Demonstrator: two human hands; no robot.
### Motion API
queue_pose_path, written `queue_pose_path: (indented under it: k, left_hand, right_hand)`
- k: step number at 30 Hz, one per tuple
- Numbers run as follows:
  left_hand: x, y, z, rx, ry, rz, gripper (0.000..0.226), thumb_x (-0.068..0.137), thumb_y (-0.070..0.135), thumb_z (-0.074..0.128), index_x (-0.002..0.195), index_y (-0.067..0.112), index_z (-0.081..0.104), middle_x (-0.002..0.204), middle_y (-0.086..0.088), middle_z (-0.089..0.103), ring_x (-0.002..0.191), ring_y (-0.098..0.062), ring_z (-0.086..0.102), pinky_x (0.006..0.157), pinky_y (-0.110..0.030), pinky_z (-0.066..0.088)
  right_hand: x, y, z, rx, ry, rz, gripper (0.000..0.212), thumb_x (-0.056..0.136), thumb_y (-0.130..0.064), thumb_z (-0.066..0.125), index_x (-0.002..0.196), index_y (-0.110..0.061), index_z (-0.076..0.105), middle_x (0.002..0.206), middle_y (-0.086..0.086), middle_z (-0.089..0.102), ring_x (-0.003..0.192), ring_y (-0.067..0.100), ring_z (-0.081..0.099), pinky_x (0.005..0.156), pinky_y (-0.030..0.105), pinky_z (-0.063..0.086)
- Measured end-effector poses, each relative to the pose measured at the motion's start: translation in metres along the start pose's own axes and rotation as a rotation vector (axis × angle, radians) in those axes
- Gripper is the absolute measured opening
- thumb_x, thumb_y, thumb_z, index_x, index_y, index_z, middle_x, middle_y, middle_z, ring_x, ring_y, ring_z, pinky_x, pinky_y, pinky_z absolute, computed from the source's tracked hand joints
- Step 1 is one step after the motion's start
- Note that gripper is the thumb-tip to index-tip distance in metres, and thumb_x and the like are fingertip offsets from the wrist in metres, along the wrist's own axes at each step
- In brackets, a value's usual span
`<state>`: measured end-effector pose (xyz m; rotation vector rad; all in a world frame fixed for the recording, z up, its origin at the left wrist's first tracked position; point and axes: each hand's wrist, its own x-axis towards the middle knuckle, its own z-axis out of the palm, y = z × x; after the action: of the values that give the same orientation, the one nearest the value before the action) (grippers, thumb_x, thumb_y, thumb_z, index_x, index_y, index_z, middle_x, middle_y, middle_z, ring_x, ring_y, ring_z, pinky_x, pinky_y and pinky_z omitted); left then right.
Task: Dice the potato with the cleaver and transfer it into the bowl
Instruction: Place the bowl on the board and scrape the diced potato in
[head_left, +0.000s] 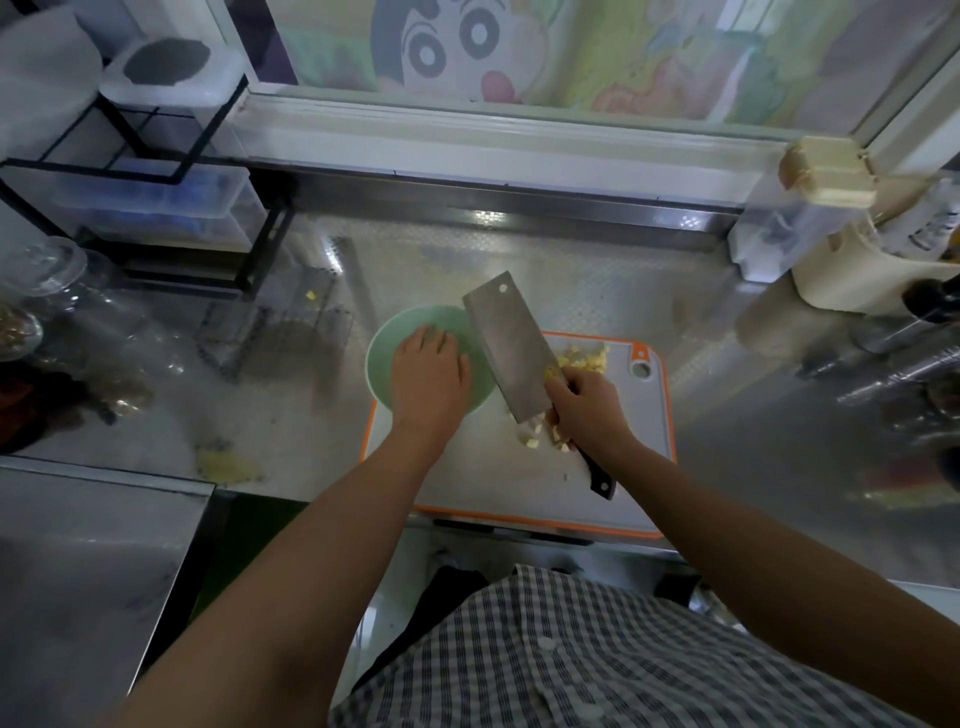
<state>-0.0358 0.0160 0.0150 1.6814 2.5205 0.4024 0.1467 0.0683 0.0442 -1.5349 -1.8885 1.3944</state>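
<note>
dicing is judged done, transfer unfinished: potato cubes (584, 358) are left on the cutting board (644, 467) (bowl contents hidden). the cleaver (511, 353) is gripped by the right hand (587, 410); the left hand (428, 369) is laid flat over the bowl (384, 353).

A wide-angle view, worn on the head, looks steeply down from close above the embossed steel bench (597, 280), facing its far edge and the cartoon-covered window (467, 52).

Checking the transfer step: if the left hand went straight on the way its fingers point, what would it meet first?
Probably the far rim of the green bowl; the left hand lies over it, height unclear. Beyond is steel counter.
</note>
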Motion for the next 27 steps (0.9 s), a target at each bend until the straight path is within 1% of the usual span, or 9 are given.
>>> queue_pose_path:
  k: [3, 5, 6, 9, 12, 15, 18, 23, 27]
  left_hand:
    - [-0.007, 0.006, -0.007, 0.073, 0.027, 0.049, 0.034, 0.088, 0.027, 0.044, 0.080, 0.010, 0.072, 0.081, -0.008, 0.069, 0.098, -0.030, 0.056, 0.092, -0.041, 0.038]
    - [-0.009, 0.013, -0.011, 0.067, 0.034, 0.041, 0.014, 0.079, 0.020, 0.062, 0.072, 0.016, 0.072, 0.070, -0.004, 0.066, 0.094, -0.027, 0.054, 0.089, -0.037, 0.033]
    - [-0.010, 0.014, -0.012, 0.015, 0.045, 0.029, 0.008, 0.074, 0.014, 0.066, 0.077, 0.016, 0.073, 0.074, -0.006, 0.066, 0.095, -0.028, 0.052, 0.087, -0.037, 0.035]
    - [-0.014, 0.018, -0.012, -0.253, 0.049, -0.061, 0.036, 0.069, -0.003, 0.063, 0.104, 0.008, 0.067, 0.103, -0.015, 0.058, 0.095, -0.031, 0.053, 0.077, -0.037, 0.043]
    - [-0.016, 0.016, -0.013, -0.333, 0.096, -0.094, 0.030, 0.073, 0.000, 0.056, 0.098, 0.007, 0.069, 0.095, -0.018, 0.063, 0.083, -0.036, 0.061, 0.073, -0.038, 0.044]
    - [-0.014, 0.014, -0.017, -0.321, 0.129, -0.139, 0.034, 0.075, -0.004, 0.055, 0.104, 0.007, 0.068, 0.101, -0.017, 0.061, 0.092, -0.035, 0.058, 0.077, -0.039, 0.043]
    - [-0.006, 0.006, -0.024, -0.251, 0.269, -0.220, 0.019, 0.084, 0.010, 0.055, 0.098, 0.011, 0.068, 0.094, -0.014, 0.064, 0.090, -0.034, 0.058, 0.075, -0.040, 0.045]
    - [0.025, -0.030, -0.040, -0.335, 0.445, -0.498, 0.019, 0.090, 0.018, 0.047, 0.096, 0.017, 0.065, 0.093, -0.005, 0.063, 0.090, -0.022, 0.056, 0.069, -0.026, 0.035]
    - [0.056, -0.087, -0.039, -0.387, 0.401, -0.612, 0.017, 0.089, 0.020, 0.051, 0.095, 0.017, 0.067, 0.095, -0.007, 0.065, 0.091, -0.024, 0.060, 0.076, -0.030, 0.043]
  right_hand:
    - [0.002, -0.001, -0.003, 0.055, -0.006, 0.020, 0.027, 0.095, -0.017, 0.044, 0.074, -0.005, 0.056, 0.057, 0.006, 0.057, 0.039, 0.015, 0.045, 0.040, 0.026, 0.041]
    - [0.004, 0.000, -0.003, 0.092, -0.032, 0.032, 0.028, 0.096, -0.019, 0.044, 0.078, -0.003, 0.058, 0.056, 0.006, 0.057, 0.039, 0.016, 0.045, 0.040, 0.027, 0.041]
    - [0.005, 0.001, -0.003, 0.132, -0.042, 0.040, 0.029, 0.097, -0.020, 0.044, 0.078, -0.002, 0.057, 0.056, 0.006, 0.056, 0.040, 0.018, 0.045, 0.041, 0.028, 0.041]
    - [0.009, -0.001, -0.003, 0.253, -0.062, 0.053, 0.024, 0.093, -0.018, 0.048, 0.075, -0.005, 0.052, 0.054, 0.005, 0.052, 0.041, 0.020, 0.043, 0.043, 0.030, 0.038]
    - [0.014, -0.008, -0.001, 0.292, -0.118, 0.018, 0.012, 0.087, -0.011, 0.059, 0.080, -0.004, 0.053, 0.049, 0.000, 0.047, 0.038, 0.016, 0.042, 0.041, 0.026, 0.037]
    - [0.021, -0.019, 0.001, 0.258, -0.194, -0.033, 0.016, 0.082, -0.008, 0.069, 0.090, -0.005, 0.056, 0.057, 0.004, 0.049, 0.042, 0.016, 0.045, 0.043, 0.027, 0.040]
    - [0.032, -0.032, 0.007, 0.211, -0.243, -0.080, 0.018, 0.080, -0.007, 0.071, 0.091, -0.005, 0.057, 0.058, 0.006, 0.050, 0.046, 0.021, 0.048, 0.047, 0.030, 0.041]
    - [0.052, -0.057, 0.036, 0.214, -0.365, -0.079, 0.031, 0.078, -0.006, 0.073, 0.102, 0.000, 0.053, 0.069, 0.009, 0.056, 0.053, 0.019, 0.051, 0.048, 0.029, 0.042]
    - [0.073, -0.082, 0.076, 0.174, -0.348, -0.066, 0.023, 0.079, -0.005, 0.070, 0.096, -0.011, 0.055, 0.067, 0.003, 0.057, 0.051, 0.014, 0.053, 0.052, 0.029, 0.045]
